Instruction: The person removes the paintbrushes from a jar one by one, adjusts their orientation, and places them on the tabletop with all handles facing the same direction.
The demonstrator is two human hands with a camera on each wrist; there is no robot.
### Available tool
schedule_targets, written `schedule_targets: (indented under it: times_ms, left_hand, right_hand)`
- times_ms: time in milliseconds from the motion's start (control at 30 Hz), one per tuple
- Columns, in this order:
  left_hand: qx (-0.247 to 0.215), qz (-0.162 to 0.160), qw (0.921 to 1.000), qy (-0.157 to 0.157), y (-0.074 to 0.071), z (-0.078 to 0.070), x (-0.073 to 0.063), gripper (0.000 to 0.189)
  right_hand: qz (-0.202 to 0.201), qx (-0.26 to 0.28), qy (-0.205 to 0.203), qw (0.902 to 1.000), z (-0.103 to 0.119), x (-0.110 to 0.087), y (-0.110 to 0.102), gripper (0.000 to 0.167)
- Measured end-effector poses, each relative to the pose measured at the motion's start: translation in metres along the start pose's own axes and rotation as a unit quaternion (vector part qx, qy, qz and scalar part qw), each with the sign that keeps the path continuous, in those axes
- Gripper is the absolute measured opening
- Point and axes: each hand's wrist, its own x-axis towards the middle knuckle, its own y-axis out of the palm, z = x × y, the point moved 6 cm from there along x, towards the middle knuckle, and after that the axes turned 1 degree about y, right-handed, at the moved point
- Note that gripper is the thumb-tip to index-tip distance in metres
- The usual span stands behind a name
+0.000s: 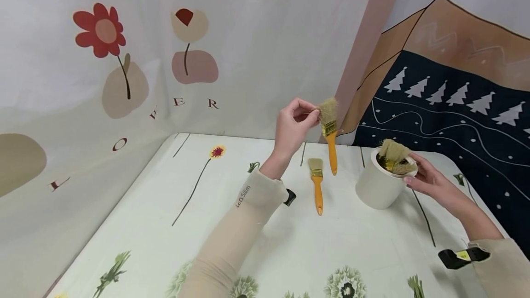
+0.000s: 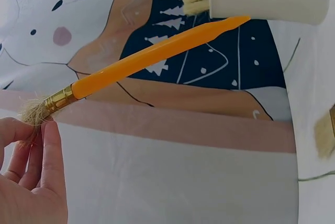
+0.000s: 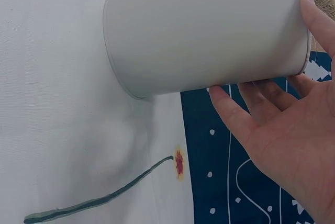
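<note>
My left hand [image 1: 293, 125] pinches a paintbrush [image 1: 332, 151] by its pale bristles, and the orange handle hangs down over the table's far side. In the left wrist view the thumb and fingers [image 2: 51, 156] meet at the bristles, just beside the gold ferrule. My right hand [image 1: 434, 183] grips a white cylindrical container [image 1: 374, 190] near its rim, thumb at the front and fingers round the far side. Bristle ends of brushes [image 1: 393, 151] stick up out of the container; their handles are hidden inside. Another orange-handled paintbrush [image 1: 317, 192] lies on the table, left of the container.
The table wears a white cloth [image 1: 153, 243] printed with flowers. Behind it hangs a pale curtain [image 1: 256, 49] with flower prints and letters. On the right is a dark blue printed fabric [image 1: 414, 105] with white trees. Black straps [image 1: 463, 257] sit at the wrists.
</note>
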Motion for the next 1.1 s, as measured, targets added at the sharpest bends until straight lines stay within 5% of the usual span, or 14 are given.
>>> schedule_targets:
  times_ms: [600,1100]
  left_hand:
    - [0.026,-0.025,0.9985,-0.041,-0.027,0.032,-0.002,0.011]
    - [0.033,-0.048,0.9924,-0.109,-0.045,0.064,-0.003,0.013]
  right_hand:
    - [0.001,0.001,0.000,1.0000,-0.001,0.001,0.001,0.075]
    - [-0.004,0.007,-0.013,0.9999,-0.001,0.000,0.000,0.074]
